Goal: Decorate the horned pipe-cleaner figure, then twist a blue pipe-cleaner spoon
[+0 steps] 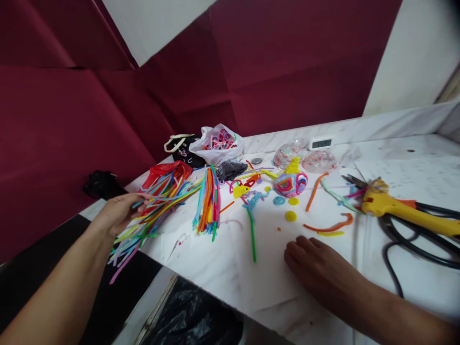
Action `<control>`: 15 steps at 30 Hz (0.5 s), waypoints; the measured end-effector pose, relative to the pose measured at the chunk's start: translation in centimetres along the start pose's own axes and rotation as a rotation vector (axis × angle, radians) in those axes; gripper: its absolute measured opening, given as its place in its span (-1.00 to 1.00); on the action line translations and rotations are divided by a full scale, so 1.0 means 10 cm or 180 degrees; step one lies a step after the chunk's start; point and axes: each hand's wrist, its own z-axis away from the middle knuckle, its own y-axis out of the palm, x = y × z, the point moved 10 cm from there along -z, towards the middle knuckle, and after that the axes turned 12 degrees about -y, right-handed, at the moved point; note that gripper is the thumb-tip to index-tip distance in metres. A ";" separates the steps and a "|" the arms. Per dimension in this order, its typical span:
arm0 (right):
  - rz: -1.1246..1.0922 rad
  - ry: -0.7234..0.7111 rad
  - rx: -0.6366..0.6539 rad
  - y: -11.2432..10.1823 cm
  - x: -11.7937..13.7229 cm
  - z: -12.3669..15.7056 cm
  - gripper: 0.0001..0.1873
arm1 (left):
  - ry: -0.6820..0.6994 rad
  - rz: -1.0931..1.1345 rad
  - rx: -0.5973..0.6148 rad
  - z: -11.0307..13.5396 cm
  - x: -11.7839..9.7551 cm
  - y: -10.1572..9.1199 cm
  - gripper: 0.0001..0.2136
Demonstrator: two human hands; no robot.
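Note:
At the left table edge, my left hand (pixel 124 211) is closed on a light blue pipe cleaner (pixel 165 197) at the end of a loose multicoloured bundle of pipe cleaners (pixel 158 211), part of it in a red bag (pixel 172 170). My right hand (pixel 312 258) lies on the white paper (pixel 262 282) with its fingers curled under and nothing showing in them. Beyond it are yellow discs (pixel 291 216), a bent orange pipe cleaner (pixel 330 226) and a colourful fish-like figure (pixel 291 182). A green pipe cleaner (pixel 252 237) lies to its left.
A second pipe-cleaner bundle (pixel 207 201) lies mid-left. Behind stand a white bag of scraps (pixel 219 148) and a black pouch (pixel 183 152). At right are a yellow glue gun (pixel 406 209) with its cord and black-handled scissors (pixel 413 242). A small digital display (pixel 321 143) stands at the back.

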 end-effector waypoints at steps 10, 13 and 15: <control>0.0005 -0.0058 -0.0088 -0.08 0.00 -0.04 -0.81 | 0.0150 0.0738 -0.0440 -0.74 -0.76 0.04 -0.66; 0.0005 -0.0039 -0.0046 -0.06 0.00 -0.03 -0.80 | 0.0455 0.0709 -0.0435 -0.85 -1.07 0.04 -0.66; -0.0004 -0.0007 0.0008 -0.04 -0.01 -0.03 -0.80 | 0.0614 0.0564 -0.0244 -0.85 -1.23 0.10 -0.71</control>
